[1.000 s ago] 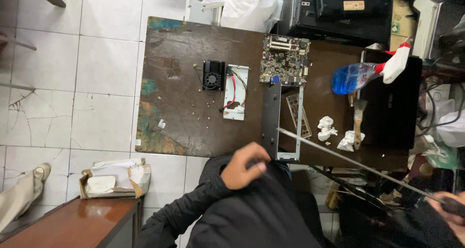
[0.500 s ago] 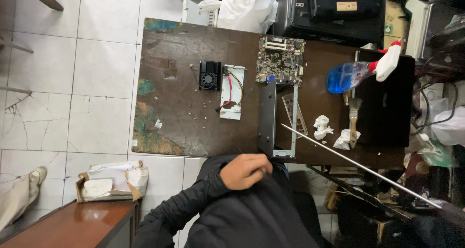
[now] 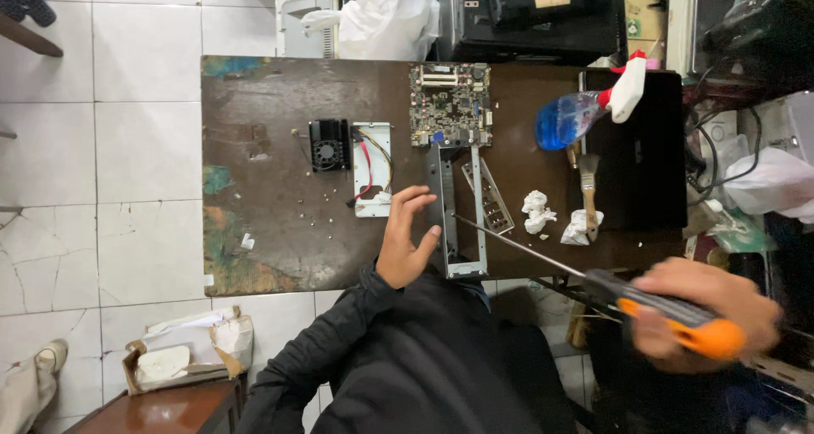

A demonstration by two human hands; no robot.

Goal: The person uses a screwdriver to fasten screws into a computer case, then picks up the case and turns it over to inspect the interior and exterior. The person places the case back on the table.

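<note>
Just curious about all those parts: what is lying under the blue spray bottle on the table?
The spray bottle lies partly on the brown table and partly on a black slab. A brush pokes out just below it. What its body covers cannot be seen.

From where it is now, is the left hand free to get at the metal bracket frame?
Probably yes: the left hand hovers open right beside the metal bracket frame, nothing between them. The screwdriver crosses only its right side.

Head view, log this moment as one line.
left hand: open, over table beside metal frame | right hand: gripping screwdriver
</note>
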